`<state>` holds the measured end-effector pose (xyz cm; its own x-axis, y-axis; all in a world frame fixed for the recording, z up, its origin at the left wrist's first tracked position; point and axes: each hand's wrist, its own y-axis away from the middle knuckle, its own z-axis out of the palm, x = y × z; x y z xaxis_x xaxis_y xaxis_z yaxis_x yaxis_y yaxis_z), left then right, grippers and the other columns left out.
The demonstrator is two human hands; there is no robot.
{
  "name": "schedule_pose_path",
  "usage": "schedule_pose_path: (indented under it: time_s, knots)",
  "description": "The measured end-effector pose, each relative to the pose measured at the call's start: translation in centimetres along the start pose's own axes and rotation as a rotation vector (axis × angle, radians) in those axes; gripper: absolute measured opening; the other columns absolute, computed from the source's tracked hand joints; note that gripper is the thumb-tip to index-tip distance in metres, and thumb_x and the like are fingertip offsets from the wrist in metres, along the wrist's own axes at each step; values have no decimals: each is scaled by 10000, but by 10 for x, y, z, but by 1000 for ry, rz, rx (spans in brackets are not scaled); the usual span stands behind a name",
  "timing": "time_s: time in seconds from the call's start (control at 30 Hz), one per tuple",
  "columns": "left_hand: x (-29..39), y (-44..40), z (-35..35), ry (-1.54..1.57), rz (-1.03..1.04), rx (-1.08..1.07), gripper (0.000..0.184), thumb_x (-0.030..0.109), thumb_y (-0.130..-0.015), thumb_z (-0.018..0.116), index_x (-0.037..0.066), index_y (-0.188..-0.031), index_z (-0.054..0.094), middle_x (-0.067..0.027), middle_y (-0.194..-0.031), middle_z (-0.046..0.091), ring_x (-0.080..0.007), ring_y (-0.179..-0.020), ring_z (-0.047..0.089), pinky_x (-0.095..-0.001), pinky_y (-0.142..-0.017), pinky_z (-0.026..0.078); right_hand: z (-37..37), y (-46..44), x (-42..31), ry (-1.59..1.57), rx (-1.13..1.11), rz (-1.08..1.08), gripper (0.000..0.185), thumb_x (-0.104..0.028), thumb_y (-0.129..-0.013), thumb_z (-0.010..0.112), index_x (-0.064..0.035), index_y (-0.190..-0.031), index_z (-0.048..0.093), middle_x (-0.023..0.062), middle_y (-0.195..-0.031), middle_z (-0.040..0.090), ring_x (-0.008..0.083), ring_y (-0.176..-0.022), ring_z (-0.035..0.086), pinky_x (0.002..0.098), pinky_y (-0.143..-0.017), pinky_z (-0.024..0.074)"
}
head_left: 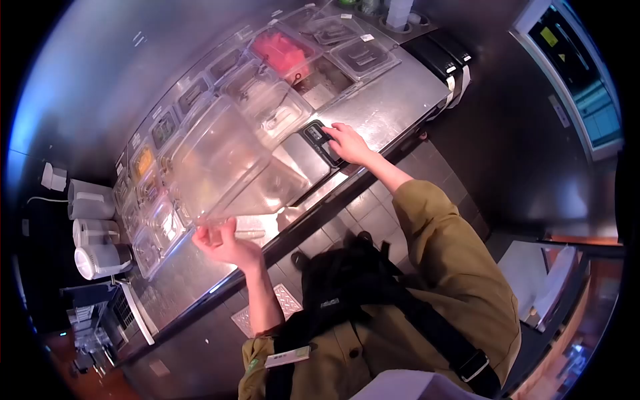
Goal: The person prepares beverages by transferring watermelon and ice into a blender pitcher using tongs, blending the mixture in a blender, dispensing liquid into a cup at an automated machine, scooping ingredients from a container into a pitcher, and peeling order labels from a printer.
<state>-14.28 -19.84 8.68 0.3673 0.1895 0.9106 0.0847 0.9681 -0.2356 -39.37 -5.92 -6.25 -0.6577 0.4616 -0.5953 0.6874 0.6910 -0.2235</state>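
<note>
A large clear plastic container (212,157) is tilted over the steel counter, overlapping the scale in view. My left hand (229,248) is at its near left corner, fingers curled around the rim. My right hand (349,145) rests with outstretched fingers on the black control panel (315,133) of a digital scale (303,160), holding nothing. The scale has a metal platform, partly hidden behind the container. Just beyond the scale, a clear lid (279,119) covers a food pan.
Lidded food pans line the steel counter (387,100), one holding a pink item (280,53). Black boxes (440,57) stand at the right end. White pitchers (93,233) are at the far left. The counter's front edge runs diagonally before me.
</note>
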Motion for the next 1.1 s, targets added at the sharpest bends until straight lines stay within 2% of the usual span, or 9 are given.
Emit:
schedule_pose_path:
  time_s: [0.17, 0.3, 0.43, 0.57, 0.63, 0.67, 0.77, 0.9, 1.1]
  knots:
    - [-35, 33, 30, -71, 102, -45, 442, -96, -565, 603, 80, -905, 380, -17, -858, 388, -129, -784, 431, -261, -694, 385, 11, -13, 20, -71, -50, -137, 367, -117, -740, 496, -121, -1106, 531, 113, -1046, 497, 281, -956, 496, 367, -820, 419]
    - [-47, 48, 31, -97, 124, -82, 441, -44, -628, 623, 58, -980, 378, -68, -988, 435, -158, -894, 463, -286, -762, 406, 2, -22, 26, -136, -138, -131, 375, -84, -747, 479, -105, -1121, 504, 122, -1055, 473, 283, -957, 488, 357, -805, 417]
    - [-41, 51, 23, -344, 31, -155, 585, 31, -688, 625, 17, -1183, 315, -110, -1058, 433, -183, -971, 444, -318, -846, 388, 0, -20, 28, -36, -182, -214, 373, -78, -741, 488, -130, -1110, 513, 142, -1081, 448, 308, -943, 490, 375, -791, 420]
    - [-27, 34, -5, -625, 275, -406, 570, 190, -832, 465, 32, -1314, 206, -107, -1118, 412, -210, -1062, 402, -359, -969, 277, -1, -19, 21, 134, -167, -303, 416, -63, -706, 511, -142, -1114, 513, 177, -1071, 437, 318, -921, 498, 381, -762, 432]
    - [-37, 20, -27, -555, 189, -338, 575, 248, -864, 405, 40, -1343, 164, -109, -1126, 410, -218, -1083, 387, -369, -999, 233, -5, -23, 16, 281, -239, -312, 437, -54, -690, 514, -138, -1119, 509, 186, -1068, 436, 306, -920, 501, 373, -756, 435]
    - [-39, 12, -30, -508, 16, -158, 514, 224, -877, 402, 37, -1316, 214, -106, -1112, 419, -212, -1053, 411, -346, -968, 274, -1, -24, 19, 281, -183, -385, 457, -42, -677, 510, -126, -1126, 503, 196, -1057, 433, 295, -911, 505, 365, -746, 440]
    - [-49, -7, -52, -335, -156, 72, 434, 161, -890, 389, 19, -1281, 265, -93, -991, 477, -197, -931, 463, -335, -907, 339, -3, -30, 18, 334, -284, -392, 458, -49, -674, 515, -113, -1128, 499, 193, -1051, 431, 297, -913, 501, 365, -743, 442]
    - [-65, -17, -72, -400, -311, 329, 400, 191, -876, 432, 42, -1238, 348, -82, -971, 481, -183, -877, 475, -303, -840, 371, -7, -37, 6, 156, -413, -106, 460, -44, -686, 500, -151, -1133, 500, 202, -1047, 425, 335, -892, 499, 385, -737, 444]
    - [-87, -27, -104, -635, -290, 275, 383, 183, -862, 443, 27, -1208, 390, -127, -1061, 489, -231, -928, 495, -319, -784, 415, 7, -48, 6, 38, -385, -36, 458, -21, -691, 477, -159, -1127, 510, 233, -1018, 410, 372, -851, 495, 414, -698, 445]
